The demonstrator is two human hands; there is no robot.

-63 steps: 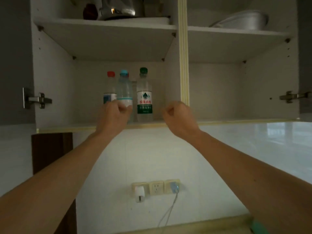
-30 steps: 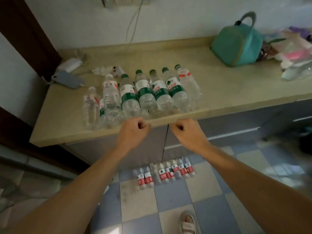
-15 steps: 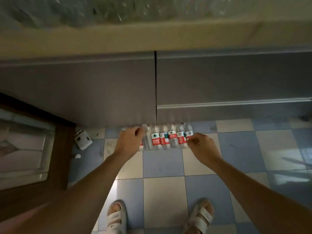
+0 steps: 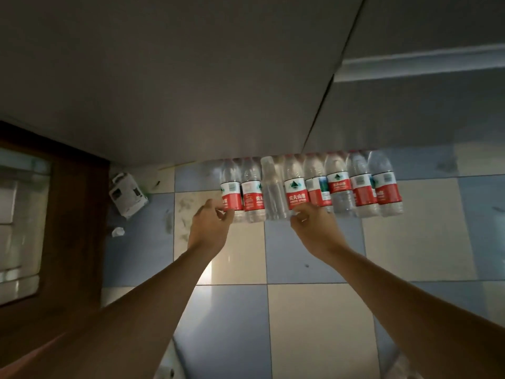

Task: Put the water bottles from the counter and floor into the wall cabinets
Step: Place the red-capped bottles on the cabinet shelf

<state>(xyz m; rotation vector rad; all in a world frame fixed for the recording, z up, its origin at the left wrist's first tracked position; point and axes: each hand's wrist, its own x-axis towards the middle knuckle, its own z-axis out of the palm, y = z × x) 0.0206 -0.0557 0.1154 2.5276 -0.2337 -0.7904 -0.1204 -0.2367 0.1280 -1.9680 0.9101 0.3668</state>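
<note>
Lying side by side on the checkered floor (image 4: 314,310), clear red-labelled water bottles (image 4: 338,187) form a row; left hand (image 4: 209,228) and right hand (image 4: 314,228) reach their bases, grip unclear.

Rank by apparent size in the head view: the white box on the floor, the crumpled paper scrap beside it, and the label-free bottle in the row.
1. White box and label-free bottle: too alike to rank; the box is wider, the bottle longer.
2. Crumpled paper scrap: clearly smallest.
</note>
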